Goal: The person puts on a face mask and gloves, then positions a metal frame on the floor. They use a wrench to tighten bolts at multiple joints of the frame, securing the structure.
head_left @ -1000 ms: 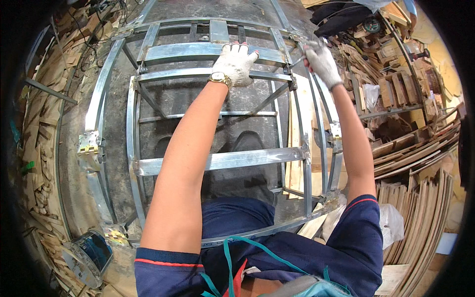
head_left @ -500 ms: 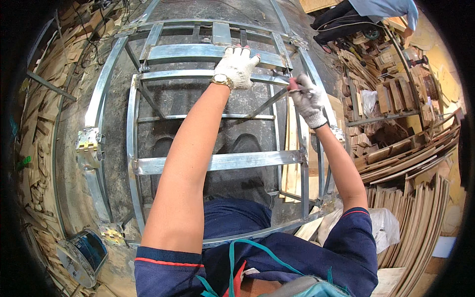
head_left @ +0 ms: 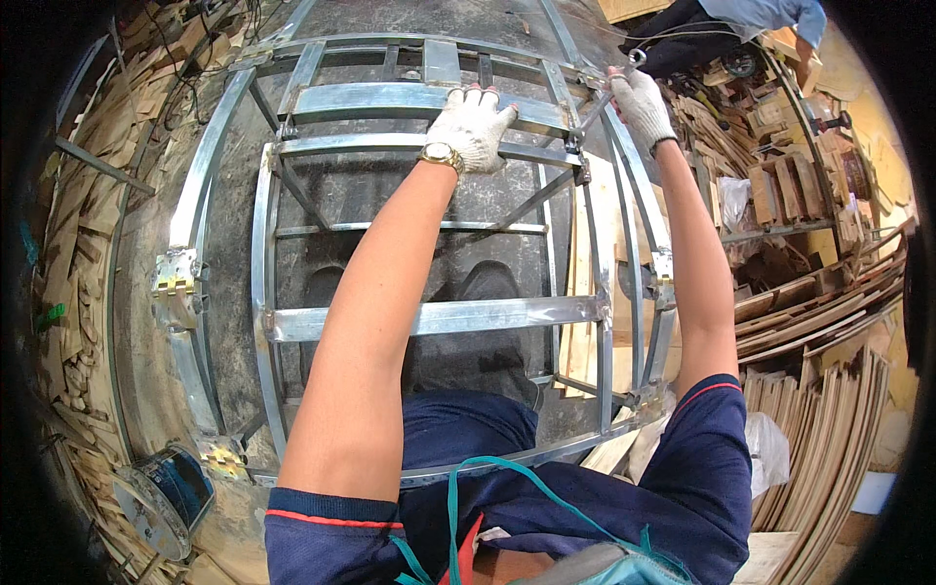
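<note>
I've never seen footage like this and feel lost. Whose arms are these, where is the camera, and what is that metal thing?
The camera sits on a person's head and looks down, so the arms are their own. Its fisheye lens bends straight edges. Below stands a metal frame of grey bars on a dark floor. The gloved left hand grips a flat crossbar. The gloved right hand holds a wrench at the frame's right corner. Stacked wood strips lie on the right, and a reel at lower left.
</note>
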A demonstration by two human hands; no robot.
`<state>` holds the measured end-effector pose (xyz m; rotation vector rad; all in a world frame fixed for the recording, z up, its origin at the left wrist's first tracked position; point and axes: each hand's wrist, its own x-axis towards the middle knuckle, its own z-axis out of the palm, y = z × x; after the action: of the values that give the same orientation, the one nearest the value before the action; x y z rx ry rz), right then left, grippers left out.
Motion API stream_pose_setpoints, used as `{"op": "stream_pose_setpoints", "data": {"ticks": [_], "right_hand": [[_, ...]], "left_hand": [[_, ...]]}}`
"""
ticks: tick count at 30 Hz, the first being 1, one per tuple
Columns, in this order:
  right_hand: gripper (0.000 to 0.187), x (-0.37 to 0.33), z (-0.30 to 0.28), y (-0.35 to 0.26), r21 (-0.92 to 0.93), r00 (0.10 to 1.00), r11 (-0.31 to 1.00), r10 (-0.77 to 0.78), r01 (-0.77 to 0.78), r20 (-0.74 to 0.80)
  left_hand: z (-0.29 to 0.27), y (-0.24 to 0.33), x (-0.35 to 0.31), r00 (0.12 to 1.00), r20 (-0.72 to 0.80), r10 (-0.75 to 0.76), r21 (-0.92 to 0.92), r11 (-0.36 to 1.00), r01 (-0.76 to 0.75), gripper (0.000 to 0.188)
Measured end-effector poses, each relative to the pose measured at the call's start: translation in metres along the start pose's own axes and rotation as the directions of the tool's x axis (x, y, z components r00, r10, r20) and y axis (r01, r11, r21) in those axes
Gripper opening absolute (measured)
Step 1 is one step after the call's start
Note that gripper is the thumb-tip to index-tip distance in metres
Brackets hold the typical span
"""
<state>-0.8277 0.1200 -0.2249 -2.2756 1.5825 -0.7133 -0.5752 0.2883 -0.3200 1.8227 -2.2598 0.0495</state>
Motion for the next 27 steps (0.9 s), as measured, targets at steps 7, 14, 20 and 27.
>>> {"op": "stream_pose_setpoints", "data": {"ticks": [7, 14, 20, 27], "right_hand": [[0.046, 0.039, 0.014, -0.001, -0.045, 0.977, 0.999, 0.024, -0.015, 0.212], [0.05, 0.045, 0.021, -0.011, -0.173, 0.968, 0.974, -0.103, 0.145, 0.23], [0.051, 0.024, 0.017, -0.024, -0.2, 0.968, 0.959, -0.165, 0.203, 0.191], [0.039, 0.021, 0.015, -0.013, 0.057, 0.956, 0.99, 0.106, -0.126, 0.273]], "left_hand": [[-0.002, 0.0, 0.0, 1.0, 0.013, -0.002, 0.01, 1.0, 0.002, 0.081], [0.001, 0.0, 0.0, 1.0, -0.007, -0.003, 0.008, 1.0, 0.003, 0.085], [0.0, -0.002, -0.001, 1.0, 0.005, -0.011, 0.025, 1.0, 0.011, 0.087], [0.004, -0.003, 0.0, 1.0, -0.007, -0.005, 0.039, 0.999, 0.005, 0.087]]}}
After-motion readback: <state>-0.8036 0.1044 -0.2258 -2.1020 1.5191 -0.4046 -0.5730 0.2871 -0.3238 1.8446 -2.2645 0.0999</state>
